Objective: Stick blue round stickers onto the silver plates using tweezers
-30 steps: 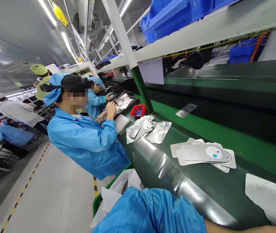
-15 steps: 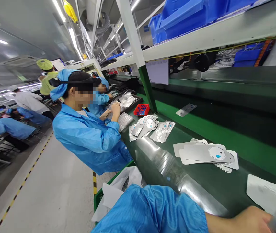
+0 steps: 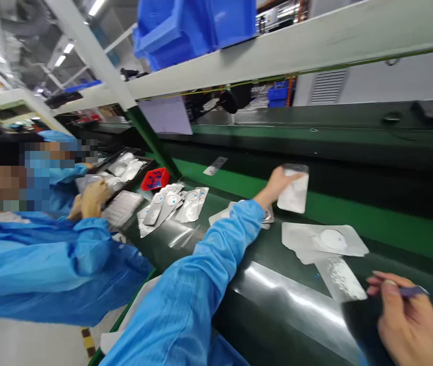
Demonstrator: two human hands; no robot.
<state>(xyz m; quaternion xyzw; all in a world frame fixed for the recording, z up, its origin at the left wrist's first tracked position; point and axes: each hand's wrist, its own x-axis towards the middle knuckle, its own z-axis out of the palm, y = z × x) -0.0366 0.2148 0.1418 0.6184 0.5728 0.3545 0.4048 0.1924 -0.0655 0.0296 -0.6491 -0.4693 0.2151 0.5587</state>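
My left hand reaches across the dark green bench and grips a white film sheet by its upper edge. My right hand is at the lower right, its fingers closed on a slim blue tool. Just left of that hand lie more white film sheets, one with a round window. Foil pieces with round windows lie further along the bench. My blue sleeve hides part of a stack. A co-worker's hand rests above a grey perforated tray.
A black tray of foil pieces and a small red box stand by the co-worker. A metal plate lies on the green strip behind. Blue bins sit on the white shelf above.
The view has swung right, bringing the co-worker closer to the frame edge. My left arm now stretches across the bench holding a white sheet. My right hand has risen further into view.
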